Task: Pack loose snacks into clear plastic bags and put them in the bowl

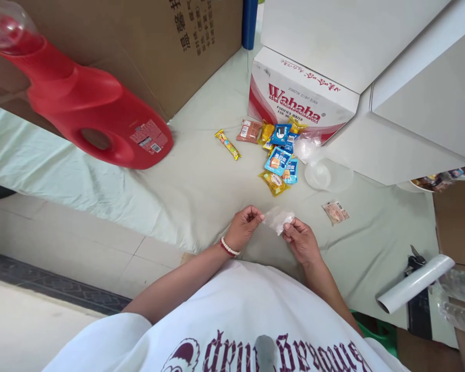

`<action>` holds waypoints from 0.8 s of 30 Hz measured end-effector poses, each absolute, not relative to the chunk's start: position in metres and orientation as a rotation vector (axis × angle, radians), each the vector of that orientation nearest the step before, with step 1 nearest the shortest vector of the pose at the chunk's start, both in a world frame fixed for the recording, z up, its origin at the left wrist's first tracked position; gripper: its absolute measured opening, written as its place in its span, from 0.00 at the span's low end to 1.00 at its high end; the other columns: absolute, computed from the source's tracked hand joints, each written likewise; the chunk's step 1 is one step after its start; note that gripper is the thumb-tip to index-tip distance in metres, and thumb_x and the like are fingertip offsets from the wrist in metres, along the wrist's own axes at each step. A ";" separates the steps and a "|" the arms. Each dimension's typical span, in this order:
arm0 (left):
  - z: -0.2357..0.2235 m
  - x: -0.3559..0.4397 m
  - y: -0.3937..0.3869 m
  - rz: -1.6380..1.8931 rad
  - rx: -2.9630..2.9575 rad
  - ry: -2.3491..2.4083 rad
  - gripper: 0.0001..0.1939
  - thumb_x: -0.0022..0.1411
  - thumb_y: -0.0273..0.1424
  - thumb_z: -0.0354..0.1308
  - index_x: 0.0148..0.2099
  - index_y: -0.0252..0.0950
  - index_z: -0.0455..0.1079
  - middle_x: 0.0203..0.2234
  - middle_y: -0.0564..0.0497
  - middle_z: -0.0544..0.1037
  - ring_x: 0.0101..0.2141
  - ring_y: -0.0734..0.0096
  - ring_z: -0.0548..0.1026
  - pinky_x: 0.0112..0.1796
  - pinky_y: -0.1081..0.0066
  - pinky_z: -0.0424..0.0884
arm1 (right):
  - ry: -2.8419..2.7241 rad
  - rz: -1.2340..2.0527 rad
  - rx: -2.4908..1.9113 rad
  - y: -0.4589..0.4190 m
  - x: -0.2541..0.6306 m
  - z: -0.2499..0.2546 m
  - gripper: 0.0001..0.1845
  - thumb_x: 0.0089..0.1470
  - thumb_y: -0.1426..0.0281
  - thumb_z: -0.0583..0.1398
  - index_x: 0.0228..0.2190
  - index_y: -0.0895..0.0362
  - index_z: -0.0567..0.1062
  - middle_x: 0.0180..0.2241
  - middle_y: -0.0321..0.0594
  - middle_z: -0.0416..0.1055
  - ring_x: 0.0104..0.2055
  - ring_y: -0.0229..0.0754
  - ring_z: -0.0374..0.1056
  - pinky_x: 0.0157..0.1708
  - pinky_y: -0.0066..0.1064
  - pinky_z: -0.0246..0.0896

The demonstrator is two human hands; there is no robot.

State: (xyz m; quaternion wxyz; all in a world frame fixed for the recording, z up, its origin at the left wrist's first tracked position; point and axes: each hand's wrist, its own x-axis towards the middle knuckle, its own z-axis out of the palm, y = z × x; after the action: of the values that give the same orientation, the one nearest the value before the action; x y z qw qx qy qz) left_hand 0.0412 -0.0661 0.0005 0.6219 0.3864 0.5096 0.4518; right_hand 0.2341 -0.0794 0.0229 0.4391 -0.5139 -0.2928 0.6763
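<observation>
Between my two hands a crumpled clear plastic bag [276, 219] is stretched above the cloth. My left hand [245, 226], with a beaded bracelet at the wrist, pinches one edge of it. The other end is gripped by the fingers of my right hand [303, 242]. Just beyond lies a pile of small snack packets, among them a blue packet [278, 161] and a yellow packet [274, 183]. A yellow snack stick [228, 144] is to the left of the pile. To the right of my right hand lies a pinkish packet [336, 212].
Behind the snacks stands a Wahaha water carton [300, 98]. A clear round container [327, 175] and more crumpled plastic [308, 147] sit beside the pile. A large red jug [89, 103] stands left, against a cardboard box [135, 46]. At right lie a white roll [414, 284] and plastic bottles [459, 305].
</observation>
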 end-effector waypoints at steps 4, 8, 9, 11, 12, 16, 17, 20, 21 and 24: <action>-0.007 0.028 -0.061 1.092 0.751 1.160 0.24 0.56 0.52 0.66 0.33 0.37 0.66 0.18 0.61 0.61 0.21 0.79 0.55 0.23 0.75 0.52 | -0.638 1.677 -1.300 -0.084 0.260 0.025 0.19 0.44 0.57 0.74 0.26 0.55 0.75 0.22 0.31 0.58 0.25 0.33 0.51 0.22 0.25 0.46; -0.007 0.014 -0.057 1.081 0.775 1.148 0.22 0.57 0.51 0.66 0.33 0.37 0.66 0.19 0.60 0.64 0.21 0.79 0.58 0.24 0.75 0.55 | -0.785 1.597 -1.365 -0.090 0.281 0.024 0.18 0.46 0.56 0.72 0.26 0.55 0.75 0.26 0.33 0.63 0.26 0.34 0.54 0.24 0.26 0.51; -0.006 0.011 -0.056 1.067 0.804 1.153 0.22 0.57 0.50 0.66 0.33 0.37 0.67 0.20 0.59 0.65 0.21 0.79 0.59 0.24 0.75 0.56 | -0.844 1.562 -1.398 -0.092 0.284 0.023 0.18 0.47 0.56 0.72 0.27 0.55 0.75 0.27 0.33 0.64 0.26 0.34 0.54 0.24 0.27 0.52; -0.004 0.006 -0.056 1.032 0.880 1.172 0.21 0.58 0.49 0.66 0.34 0.37 0.67 0.21 0.58 0.67 0.22 0.78 0.61 0.25 0.74 0.57 | -0.953 1.464 -1.486 -0.094 0.286 0.021 0.17 0.50 0.54 0.69 0.29 0.54 0.75 0.26 0.32 0.64 0.25 0.34 0.55 0.25 0.28 0.53; -0.003 0.005 -0.057 1.013 0.919 1.184 0.20 0.58 0.49 0.66 0.34 0.37 0.68 0.21 0.58 0.67 0.23 0.77 0.62 0.26 0.74 0.58 | -1.012 1.400 -1.537 -0.094 0.285 0.019 0.17 0.52 0.53 0.68 0.31 0.54 0.75 0.26 0.32 0.64 0.25 0.35 0.56 0.25 0.28 0.54; 0.002 0.009 -0.062 0.965 1.024 1.195 0.20 0.60 0.49 0.64 0.34 0.37 0.68 0.22 0.57 0.67 0.24 0.76 0.62 0.27 0.74 0.59 | -1.320 1.105 -1.711 -0.086 0.264 0.011 0.21 0.57 0.53 0.62 0.45 0.54 0.76 0.34 0.37 0.72 0.28 0.38 0.61 0.29 0.31 0.60; 0.003 0.010 -0.063 0.964 1.037 1.195 0.20 0.60 0.49 0.64 0.34 0.37 0.68 0.22 0.57 0.67 0.24 0.76 0.62 0.27 0.74 0.59 | -1.397 1.048 -1.746 -0.082 0.257 0.009 0.22 0.56 0.54 0.63 0.47 0.55 0.75 0.36 0.39 0.73 0.28 0.38 0.62 0.31 0.32 0.61; 0.004 0.011 -0.065 0.988 1.051 1.222 0.19 0.61 0.48 0.63 0.34 0.37 0.68 0.22 0.58 0.67 0.24 0.77 0.62 0.26 0.74 0.58 | -1.514 0.961 -1.779 -0.070 0.241 0.002 0.17 0.55 0.58 0.63 0.41 0.56 0.77 0.35 0.40 0.74 0.29 0.40 0.64 0.33 0.33 0.62; 0.003 0.009 -0.065 1.008 1.043 1.243 0.19 0.61 0.48 0.63 0.34 0.37 0.68 0.22 0.58 0.67 0.23 0.77 0.62 0.26 0.74 0.58 | -1.496 0.961 -1.759 -0.067 0.240 0.001 0.14 0.55 0.58 0.62 0.37 0.56 0.78 0.32 0.39 0.74 0.29 0.40 0.64 0.33 0.33 0.62; -0.003 -0.003 -0.063 1.084 0.976 1.313 0.19 0.61 0.48 0.64 0.35 0.37 0.69 0.21 0.58 0.67 0.22 0.78 0.62 0.25 0.75 0.58 | -1.324 1.064 -1.668 -0.066 0.251 0.002 0.13 0.55 0.58 0.63 0.33 0.55 0.77 0.28 0.36 0.71 0.27 0.37 0.61 0.29 0.30 0.58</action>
State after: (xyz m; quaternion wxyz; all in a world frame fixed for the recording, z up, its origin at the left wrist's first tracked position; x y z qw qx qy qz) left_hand -0.0026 -0.0633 -0.0025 0.5559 0.4132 0.5561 0.4593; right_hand 0.2505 -0.0662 0.0025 0.3712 -0.6506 -0.5165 0.4150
